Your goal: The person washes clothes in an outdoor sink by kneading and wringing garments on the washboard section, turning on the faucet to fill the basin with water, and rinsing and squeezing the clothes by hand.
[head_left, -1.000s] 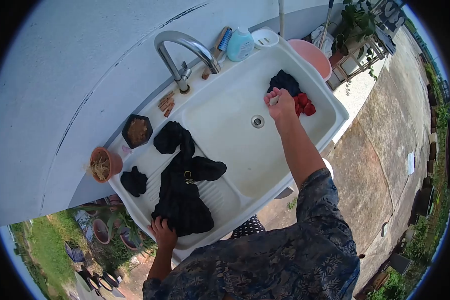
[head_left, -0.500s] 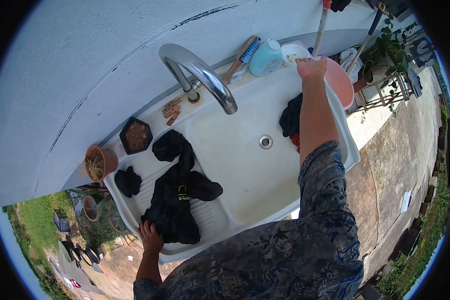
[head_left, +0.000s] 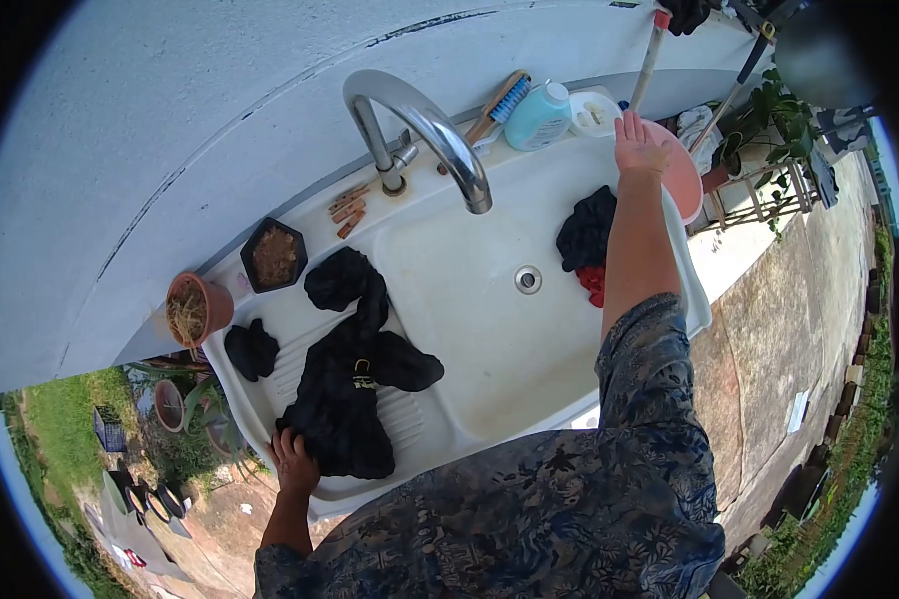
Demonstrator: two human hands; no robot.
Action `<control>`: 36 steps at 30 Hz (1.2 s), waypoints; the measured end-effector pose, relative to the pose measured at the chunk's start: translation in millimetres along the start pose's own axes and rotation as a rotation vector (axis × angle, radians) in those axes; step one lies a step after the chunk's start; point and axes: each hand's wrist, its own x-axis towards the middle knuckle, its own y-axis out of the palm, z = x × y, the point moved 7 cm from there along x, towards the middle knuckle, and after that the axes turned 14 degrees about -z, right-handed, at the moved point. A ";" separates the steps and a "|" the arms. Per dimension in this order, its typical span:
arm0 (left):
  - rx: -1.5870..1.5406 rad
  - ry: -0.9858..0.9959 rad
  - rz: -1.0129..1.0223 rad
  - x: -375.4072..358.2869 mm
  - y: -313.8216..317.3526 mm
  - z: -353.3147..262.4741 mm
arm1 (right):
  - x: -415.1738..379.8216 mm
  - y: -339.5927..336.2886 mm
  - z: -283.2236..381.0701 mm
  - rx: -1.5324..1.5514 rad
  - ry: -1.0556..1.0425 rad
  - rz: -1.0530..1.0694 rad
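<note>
Fingers of the left hand (head_left: pixel 292 461) are pinning the black wet garment (head_left: pixel 355 384) on the white sink's ribbed drainboard (head_left: pixel 425 409). Right hand (head_left: pixel 637 148) is hovering released near the white soap dish (head_left: pixel 594 112). Probably best keeping that hem pressed flat.

A glossy, smooth white sink (head_left: pixel 489 329) is catching sunlight beneath a polished metal tap (head_left: pixel 425 125), while matt black cloth (head_left: pixel 345 399) is lying limp on its ribbed draining board. A wooden-backed brush (head_left: pixel 497 105) with blue bristles and a smooth plastic bottle (head_left: pixel 539 115) are resting on the rim, near a rough clay pot (head_left: pixel 195 309) and a shiny pink plastic basin (head_left: pixel 681 172).
</note>
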 end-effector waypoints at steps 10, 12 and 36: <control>-0.022 0.028 -0.025 1.4 0.2 0.9 | -335.4 -159.5 -165.0 -1.358 0.422 0.709; -0.039 0.037 -0.030 -0.7 4.6 3.5 | -400.7 -164.0 -210.2 -1.559 -0.423 1.260; -0.969 0.419 -0.486 84.5 -76.5 12.2 | -524.2 -247.2 -221.9 -0.570 0.674 0.114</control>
